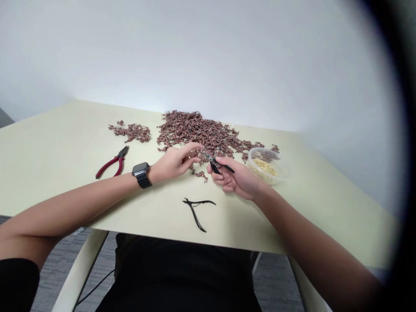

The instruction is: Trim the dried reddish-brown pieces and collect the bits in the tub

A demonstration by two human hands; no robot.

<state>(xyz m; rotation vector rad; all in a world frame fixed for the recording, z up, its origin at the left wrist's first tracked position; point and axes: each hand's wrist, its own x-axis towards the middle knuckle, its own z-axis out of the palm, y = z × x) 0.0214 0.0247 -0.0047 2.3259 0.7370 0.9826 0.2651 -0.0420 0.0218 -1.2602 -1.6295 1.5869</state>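
My left hand (175, 161), with a black watch (142, 174) on its wrist, reaches into the near edge of a large heap of small reddish-brown pieces (201, 132); its fingers are pinched around something too small to make out. My right hand (235, 177) is closed round a small black-handled pliers (216, 162), whose tip points left toward the left fingertips. A few loose pieces (201, 174) lie between the hands.
A black nipper (196, 210) lies near the front edge of the pale table (65, 143). Red-handled pliers (113, 162) lie at the left. A smaller heap of pieces (133, 131) sits behind them. A clear round tub (264, 164) with yellowish bits stands at the right.
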